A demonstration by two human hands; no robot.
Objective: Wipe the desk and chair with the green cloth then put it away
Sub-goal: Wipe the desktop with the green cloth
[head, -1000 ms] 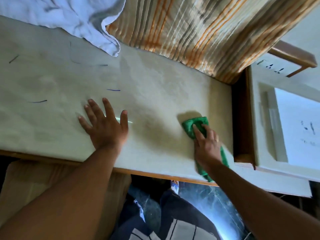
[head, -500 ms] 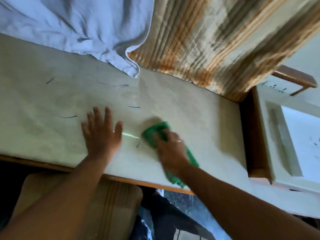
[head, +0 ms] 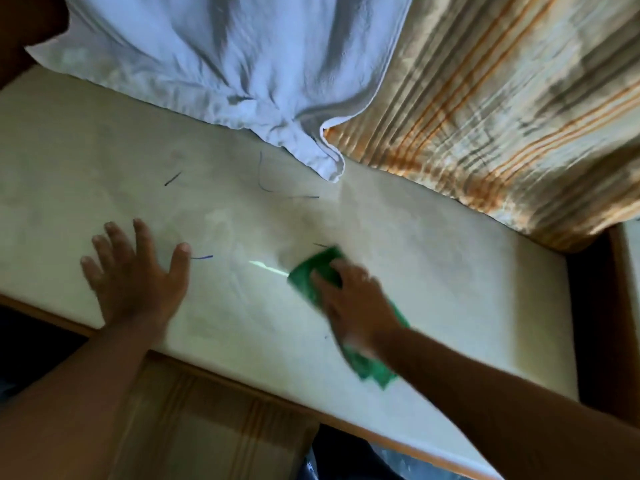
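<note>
The pale desk [head: 433,271] runs across the view, marked with a few dark pen strokes. My right hand [head: 353,303] presses the green cloth [head: 311,271] flat on the desk's middle; the cloth shows ahead of my fingers and again behind my wrist near the front edge. My left hand [head: 138,282] lies flat on the desk to the left, fingers spread, holding nothing. A padded seat, apparently the chair [head: 207,427], shows below the desk's front edge, partly hidden by my left forearm.
A white cloth [head: 242,64] hangs over the desk's back edge. A striped orange and beige curtain [head: 502,116] hangs to its right. A dark gap and a wooden edge [head: 620,306] bound the desk on the right.
My right hand swept the green cloth leftward from the desk's right part to its middle. The view shifted left, showing more of the white cloth. My left hand stayed flat.
</note>
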